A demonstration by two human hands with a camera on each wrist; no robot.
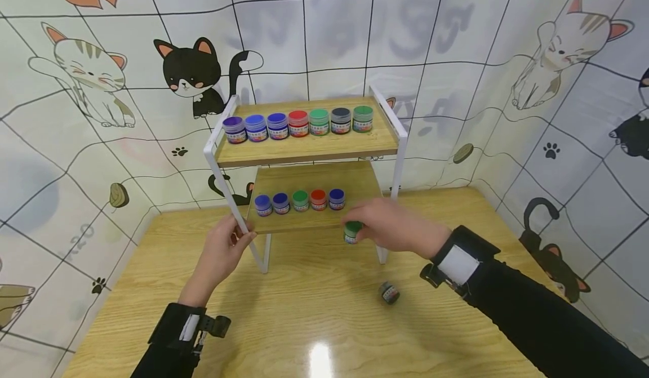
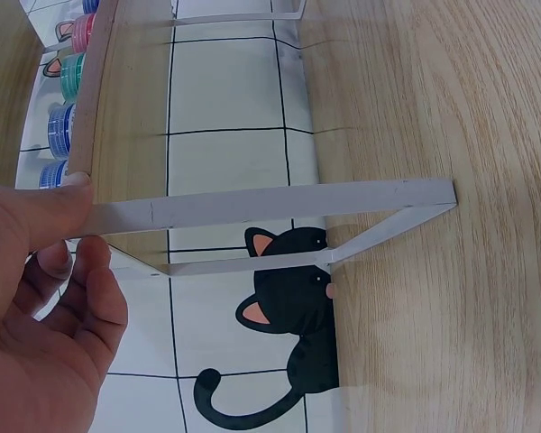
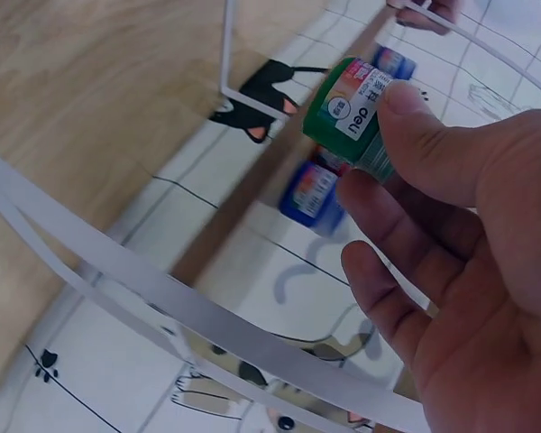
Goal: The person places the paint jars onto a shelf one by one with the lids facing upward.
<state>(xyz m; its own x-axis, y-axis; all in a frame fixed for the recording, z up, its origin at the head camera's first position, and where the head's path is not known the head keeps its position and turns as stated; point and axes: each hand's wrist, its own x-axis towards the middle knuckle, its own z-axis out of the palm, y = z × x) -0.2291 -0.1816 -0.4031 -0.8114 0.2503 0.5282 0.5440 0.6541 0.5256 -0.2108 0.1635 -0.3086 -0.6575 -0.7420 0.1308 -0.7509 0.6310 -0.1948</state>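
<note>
Between the thumb and fingers of my right hand [image 1: 392, 226] is a small paint jar with a green lid [image 1: 351, 233]. In the right wrist view the green paint jar [image 3: 343, 113] shows its printed label, and the other fingers are loosely bent. This jar is at the front right edge of the lower shelf board [image 1: 324, 176]. My left hand [image 1: 219, 249] pinches the white metal frame of the two-tier rack at its front left leg [image 2: 252, 202]. On the lower board stands a row of several paint jars with blue, green and red lids, including a red one [image 1: 318, 199].
The upper board [image 1: 309, 154] bears a row of several larger jars, among them a black-lidded one [image 1: 341, 120]. A dark-lidded jar [image 1: 389, 293] lies tipped on the wooden table [image 1: 304, 310], front right of the rack. Cat-patterned sheeting [image 1: 334, 40] stands behind.
</note>
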